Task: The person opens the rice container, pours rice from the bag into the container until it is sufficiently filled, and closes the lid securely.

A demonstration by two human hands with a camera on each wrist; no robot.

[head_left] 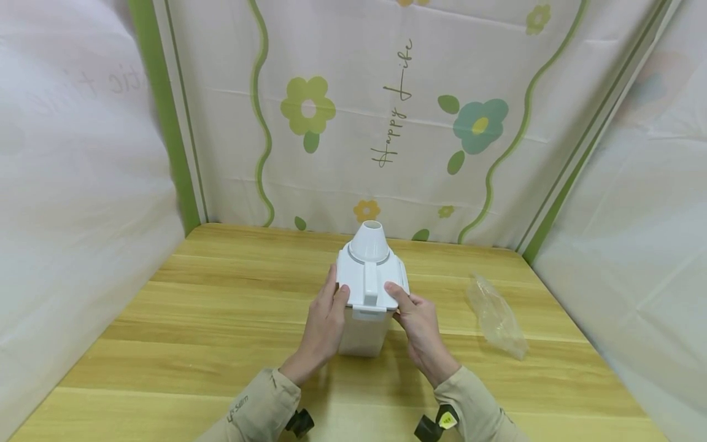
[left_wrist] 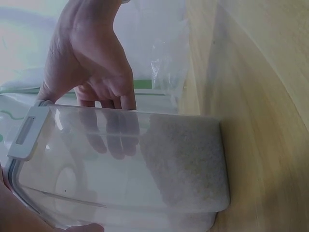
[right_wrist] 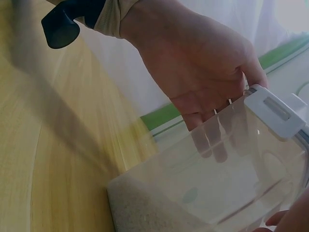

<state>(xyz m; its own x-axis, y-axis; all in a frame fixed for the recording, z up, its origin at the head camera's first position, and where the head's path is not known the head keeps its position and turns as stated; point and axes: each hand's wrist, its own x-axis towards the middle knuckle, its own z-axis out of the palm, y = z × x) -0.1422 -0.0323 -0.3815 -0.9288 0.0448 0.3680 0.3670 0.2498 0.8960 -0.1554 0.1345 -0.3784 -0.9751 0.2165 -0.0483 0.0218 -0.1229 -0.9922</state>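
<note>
A clear plastic storage container (head_left: 361, 337) stands on the table, topped by a white lid (head_left: 353, 270) with a raised handle and a cone-shaped spout or cup. Pale grains like rice (left_wrist: 188, 159) fill its lower part. My left hand (head_left: 323, 322) grips the lid's left edge, thumb on top. On the opposite side my right hand (head_left: 422, 331) holds the lid and upper wall, its thumb pressing the lid's near right corner. Through the clear wall, fingers of the right hand show in the left wrist view. A white clip (right_wrist: 275, 113) sits on the lid's near edge.
To the right of the container lies a crumpled clear plastic bag (head_left: 497, 316) on the wooden table (head_left: 193, 319). White fabric with printed flowers (head_left: 353, 123) hangs behind the table, and plain-looking fabric walls (head_left: 77, 184) close in both sides.
</note>
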